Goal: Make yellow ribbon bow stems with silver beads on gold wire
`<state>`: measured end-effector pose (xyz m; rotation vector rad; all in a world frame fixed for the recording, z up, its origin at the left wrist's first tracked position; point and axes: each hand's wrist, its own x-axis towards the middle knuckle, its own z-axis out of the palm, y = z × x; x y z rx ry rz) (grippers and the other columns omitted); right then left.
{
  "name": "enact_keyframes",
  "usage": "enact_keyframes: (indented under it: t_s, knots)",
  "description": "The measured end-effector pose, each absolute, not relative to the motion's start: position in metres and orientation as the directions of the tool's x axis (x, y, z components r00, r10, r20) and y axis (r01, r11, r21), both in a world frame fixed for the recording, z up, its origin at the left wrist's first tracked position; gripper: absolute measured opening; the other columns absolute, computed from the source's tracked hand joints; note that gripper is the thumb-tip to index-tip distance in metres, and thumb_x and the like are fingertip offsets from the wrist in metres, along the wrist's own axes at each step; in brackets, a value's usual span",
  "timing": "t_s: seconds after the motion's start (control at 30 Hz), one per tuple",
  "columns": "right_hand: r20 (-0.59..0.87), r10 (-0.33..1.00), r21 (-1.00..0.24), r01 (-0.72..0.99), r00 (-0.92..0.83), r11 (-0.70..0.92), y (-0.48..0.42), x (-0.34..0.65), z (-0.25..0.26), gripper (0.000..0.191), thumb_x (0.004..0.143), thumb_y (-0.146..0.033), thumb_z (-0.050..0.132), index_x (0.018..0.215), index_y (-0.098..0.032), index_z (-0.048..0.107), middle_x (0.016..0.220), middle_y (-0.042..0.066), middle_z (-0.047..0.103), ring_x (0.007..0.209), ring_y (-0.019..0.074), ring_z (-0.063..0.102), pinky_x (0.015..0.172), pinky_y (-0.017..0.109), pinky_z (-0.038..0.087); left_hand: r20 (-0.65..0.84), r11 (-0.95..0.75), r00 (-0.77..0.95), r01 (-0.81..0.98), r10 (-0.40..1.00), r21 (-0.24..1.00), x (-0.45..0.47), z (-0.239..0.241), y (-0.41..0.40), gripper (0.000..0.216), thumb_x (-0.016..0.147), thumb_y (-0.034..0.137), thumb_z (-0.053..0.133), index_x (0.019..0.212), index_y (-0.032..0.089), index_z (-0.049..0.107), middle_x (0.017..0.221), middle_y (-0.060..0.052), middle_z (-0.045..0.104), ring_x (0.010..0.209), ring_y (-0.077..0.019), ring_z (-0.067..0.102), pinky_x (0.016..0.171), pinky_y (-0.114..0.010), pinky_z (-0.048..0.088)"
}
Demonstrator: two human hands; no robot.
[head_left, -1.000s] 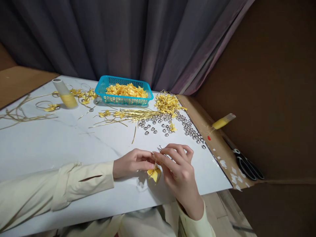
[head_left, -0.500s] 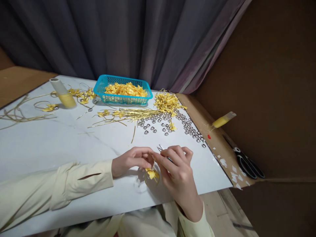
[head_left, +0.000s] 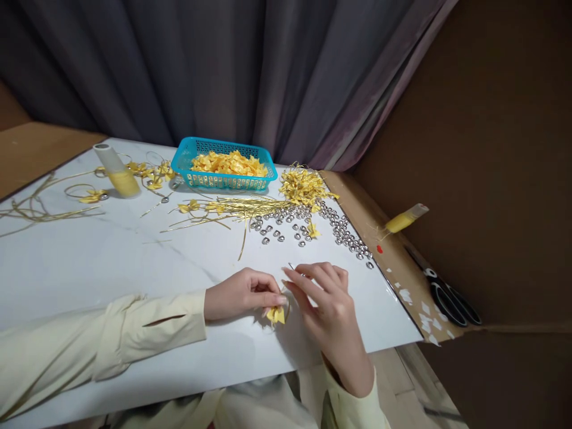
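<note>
A yellow flower on thin wire (head_left: 276,314) hangs from the fingertips of my left hand (head_left: 248,293), which is closed in a pinch on it near the table's front edge. Just right of it, my right hand (head_left: 328,301) is curled around a slim, pointed metal tool (head_left: 291,266). Most of that tool is hidden by the fingers, so its exact kind is unclear. The right thumb and forefinger are slightly apart, close to the flower's wire. Ahead of the hands lie silver beads (head_left: 277,233) and a bundle of gold wires (head_left: 250,207).
A blue basket (head_left: 223,180) of yellow petal pieces stands at the back, beside a heap of yellow flowers (head_left: 304,183). One yellow thread spool (head_left: 118,173) stands left; another spool (head_left: 404,219) lies right, near black-handled scissors (head_left: 451,298) and paper scraps (head_left: 425,310).
My right hand has drawn a little away from the left fingertips. The left hand has lowered slightly, its thumb now over the top of the flower. Less of the metal tool shows.
</note>
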<state>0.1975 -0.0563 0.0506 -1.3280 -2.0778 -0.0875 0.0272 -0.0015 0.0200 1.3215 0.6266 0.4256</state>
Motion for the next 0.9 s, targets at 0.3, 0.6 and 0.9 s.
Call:
enact_keyframes:
  t_s: [0.3,0.6,0.9]
  knots:
    - [0.362,0.907,-0.204,0.931,-0.214,0.301,-0.059,0.234,0.015,0.02,0.088,-0.029,0.051,0.098,-0.015,0.062,0.093,0.01,0.061,0.079,0.0209,0.057,0.067,0.034,0.046,-0.235,0.315,0.71,0.02,0.663,0.949,0.028,0.026,0.001,0.026,0.076,0.036,0.062,0.071,0.011,0.063,0.052,0.003,0.047,0.052,-0.008,0.038,0.054,-0.022,0.029]
    - [0.312,0.936,-0.317,0.911,-0.162,0.263,-0.055,0.236,0.018,0.026,0.092,-0.02,0.038,0.084,-0.013,0.062,0.071,0.007,0.061,0.061,0.0165,0.056,0.058,0.027,0.045,-0.266,0.408,0.66,-0.067,0.702,0.91,0.029,0.019,0.005,0.025,0.072,0.035,0.068,0.073,0.01,0.067,0.053,0.002,0.049,0.052,-0.0079,0.039,0.053,-0.023,0.027]
    - [-0.034,0.996,-0.88,0.47,0.078,-0.067,-0.086,0.225,0.033,0.03,0.079,-0.038,0.061,0.098,-0.017,0.072,0.077,0.005,0.068,0.067,0.0164,0.06,0.059,0.024,0.048,-0.248,0.362,0.624,-0.06,0.741,0.93,0.029,0.022,0.005,0.027,0.072,0.037,0.067,0.077,0.01,0.069,0.055,0.002,0.048,0.055,-0.0088,0.039,0.052,-0.023,0.028]
